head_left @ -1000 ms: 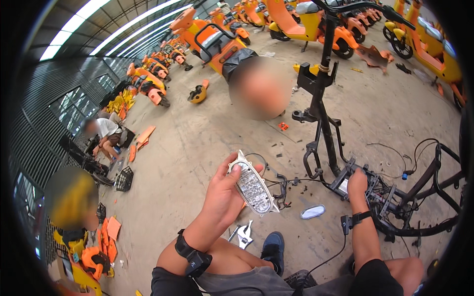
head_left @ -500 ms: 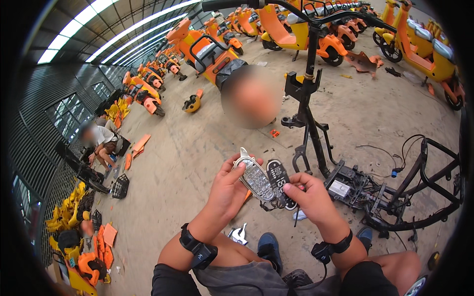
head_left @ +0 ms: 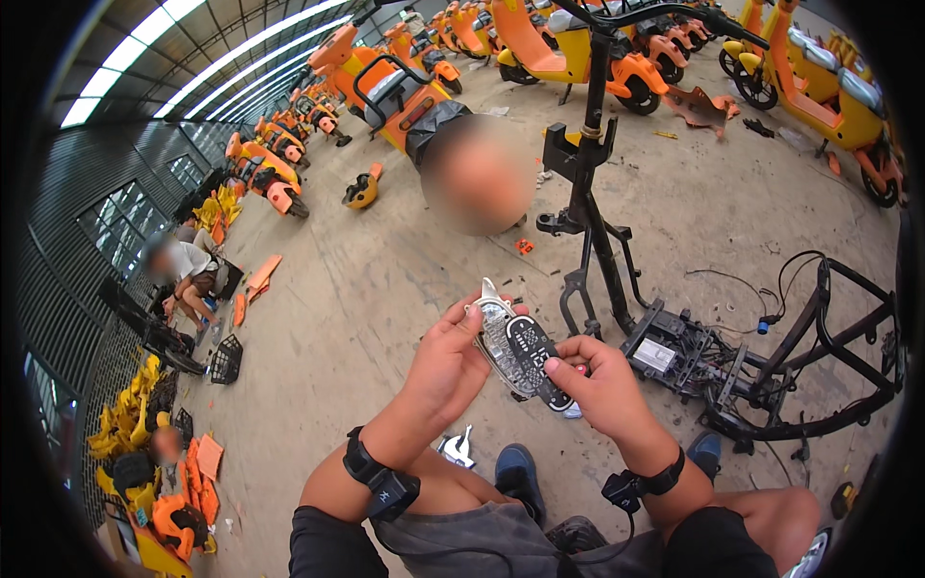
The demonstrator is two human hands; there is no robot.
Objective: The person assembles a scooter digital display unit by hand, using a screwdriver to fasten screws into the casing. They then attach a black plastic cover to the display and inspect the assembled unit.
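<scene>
Between my two hands is an instrument display in two parts. My left hand (head_left: 448, 356) is closed on a silvery oval display housing (head_left: 495, 328) with a pointed tab at its top, thumb along its near edge. The fingers behind it are mostly hidden. In my right hand (head_left: 599, 383), a black oval display panel (head_left: 532, 349) with white segment markings is pinched between thumb and fingers. This panel overlaps the right side of the housing; whether the two touch I cannot tell. Something small and pinkish-red shows by my right fingers.
A black scooter frame (head_left: 602, 217) with exposed electronics (head_left: 660, 352) stands ahead and to the right. Orange and yellow scooters (head_left: 371, 87) line the hall. A yellow helmet (head_left: 360, 193) lies on the floor. At left, a person (head_left: 193, 270) crouches near a black crate (head_left: 225, 359) and body panels (head_left: 207, 462).
The black display panel has moved left, from beside the housing to overlapping it. My right hand came along with it. The whole view has shifted slightly.
</scene>
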